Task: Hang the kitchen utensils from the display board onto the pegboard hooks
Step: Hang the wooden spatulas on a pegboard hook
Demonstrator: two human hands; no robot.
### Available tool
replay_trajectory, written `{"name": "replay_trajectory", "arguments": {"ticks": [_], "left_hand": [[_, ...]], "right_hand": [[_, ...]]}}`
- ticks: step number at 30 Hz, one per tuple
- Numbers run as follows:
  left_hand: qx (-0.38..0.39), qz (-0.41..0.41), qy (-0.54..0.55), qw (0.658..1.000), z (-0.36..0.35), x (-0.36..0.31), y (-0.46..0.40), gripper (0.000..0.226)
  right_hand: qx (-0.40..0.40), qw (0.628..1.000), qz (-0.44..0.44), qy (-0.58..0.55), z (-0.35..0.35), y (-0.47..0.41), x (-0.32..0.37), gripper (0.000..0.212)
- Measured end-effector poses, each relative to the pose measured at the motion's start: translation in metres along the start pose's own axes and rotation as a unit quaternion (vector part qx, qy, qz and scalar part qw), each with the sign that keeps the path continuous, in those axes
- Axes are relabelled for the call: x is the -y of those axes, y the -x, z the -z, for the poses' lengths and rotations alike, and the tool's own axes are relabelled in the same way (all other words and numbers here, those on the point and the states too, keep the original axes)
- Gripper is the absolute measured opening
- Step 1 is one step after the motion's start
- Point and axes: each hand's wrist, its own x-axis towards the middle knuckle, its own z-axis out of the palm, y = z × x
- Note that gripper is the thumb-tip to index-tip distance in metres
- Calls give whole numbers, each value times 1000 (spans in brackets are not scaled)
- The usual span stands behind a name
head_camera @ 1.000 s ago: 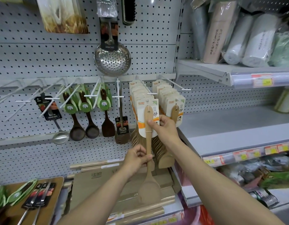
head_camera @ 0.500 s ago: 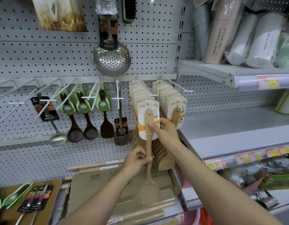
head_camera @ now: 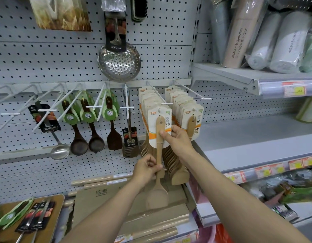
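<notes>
A light wooden spatula [head_camera: 159, 148] on a white and orange card hangs upright at the front of a pegboard hook [head_camera: 166, 103] full of the same spatulas. My left hand [head_camera: 146, 168] grips its handle low down. My right hand [head_camera: 176, 140] pinches the handle and the card's lower edge higher up. A second row of carded spatulas [head_camera: 191, 120] hangs on the hook just to the right. At the bottom left a wooden display board [head_camera: 51, 227] carries several packaged utensils [head_camera: 34, 218].
Dark wooden spoons [head_camera: 96, 135], a steel ladle [head_camera: 59, 151] and a slotted turner [head_camera: 130, 148] hang to the left. A perforated skimmer [head_camera: 119, 62] hangs above. Bare white hooks [head_camera: 10, 113] stick out at far left. Grey shelves [head_camera: 257, 141] run along the right; cutting boards [head_camera: 102, 195] lie below.
The spatula's card has risen slightly against the hook's front end. Both hands stay on the handle, lifted a little with it.
</notes>
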Motion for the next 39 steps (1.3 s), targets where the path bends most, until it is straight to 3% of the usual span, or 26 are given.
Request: {"name": "replay_trajectory", "arguments": {"ticks": [23,33,36,39], "left_hand": [[-15,-12,-55,998,-1,0,-3,22],[-33,20,-104,994,1,-4,6,18],[-25,29,-112,993,2,-10,17,25],[-30,23,-128,991,12,-18,34,37]], "right_hand": [[9,1000,18,-2,3,1,-5,8],[15,997,-24,73,4,8,9,5],[24,992,-55,109,5,12,5,14],[17,978,-96,185,3,24,7,37]]}}
